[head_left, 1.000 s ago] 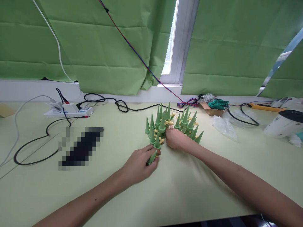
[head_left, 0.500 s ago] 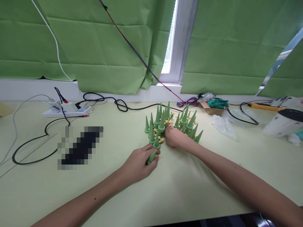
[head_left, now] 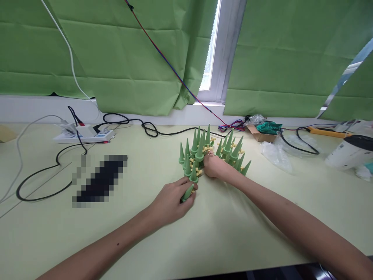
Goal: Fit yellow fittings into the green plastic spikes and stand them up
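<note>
A cluster of green pointed cones (head_left: 199, 151) with small yellow pegs stands mid-table, and another cone group (head_left: 235, 151) stands to its right. My left hand (head_left: 170, 202) is at the near end of the left cluster, its thumb and fingers curled around a green cone (head_left: 187, 193) that leans to the right. My right hand (head_left: 216, 166) reaches between the two groups, fingers bent together against the left cluster near the yellow pegs (head_left: 207, 149). Whatever its fingertips grip is hidden.
On the left lie a power strip (head_left: 84, 135), looped black cable (head_left: 37, 199) and a pixelated dark object (head_left: 100, 181). At the back right are a small cardboard box (head_left: 262, 136), clear plastic bags (head_left: 275, 155) and a white cup with a black lid (head_left: 349, 153). Green curtains (head_left: 140, 58) hang behind.
The view has shifted very slightly. Both hands stay at almost the same spots on the cone clusters, with no clear change in their grip.
</note>
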Demonstrator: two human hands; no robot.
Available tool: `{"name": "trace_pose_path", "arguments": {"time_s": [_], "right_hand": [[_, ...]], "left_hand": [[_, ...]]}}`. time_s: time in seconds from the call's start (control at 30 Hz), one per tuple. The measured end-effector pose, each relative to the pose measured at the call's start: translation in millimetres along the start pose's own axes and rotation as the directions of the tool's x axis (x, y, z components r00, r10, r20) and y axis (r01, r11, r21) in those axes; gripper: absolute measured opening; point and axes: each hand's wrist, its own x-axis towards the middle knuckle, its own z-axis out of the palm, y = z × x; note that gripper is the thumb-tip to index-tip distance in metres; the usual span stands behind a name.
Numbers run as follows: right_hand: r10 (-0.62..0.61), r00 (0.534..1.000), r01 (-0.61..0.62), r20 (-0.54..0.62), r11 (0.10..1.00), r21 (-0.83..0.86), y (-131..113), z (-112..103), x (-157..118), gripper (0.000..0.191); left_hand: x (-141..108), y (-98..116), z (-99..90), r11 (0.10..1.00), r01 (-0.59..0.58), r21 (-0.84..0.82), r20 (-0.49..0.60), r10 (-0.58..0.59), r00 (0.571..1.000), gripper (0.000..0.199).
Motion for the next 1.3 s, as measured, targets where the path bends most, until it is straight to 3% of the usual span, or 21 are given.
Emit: {"name": "trace_pose_path", "arguments": {"time_s": [0.47, 0.77, 1.1, 1.3], "right_hand": [[-0.021, 0.999, 0.019, -0.027, 0.998, -0.055, -3, 3, -24, 0.036], [-0.085, 0.991, 0.075, -0.104, 0.992, -0.099, 3, 14, -33, 0.04], [-0.238, 0.96, 0.232, -0.149, 0.971, -0.053, 4, 29, -83, 0.03], [-0.343, 0.907, 0.376, -0.245, 0.921, 0.101, 15, 35, -88, 0.013]], "left_hand": [[-1, -3, 1.8, 1.0, 0.003, -0.016, -0.005, -0.004, 1.0, 0.022], [0, -1, 0.6, 1.0, 0.005, -0.016, -0.01, -0.005, 1.0, 0.021], [0, 1, -1.0, 0.993, 0.002, -0.116, -0.067, -0.01, 0.998, 0.017], [-1, 0, -11.2, 0.981, 0.083, -0.178, -0.069, -0.096, 0.993, 0.021]]}}
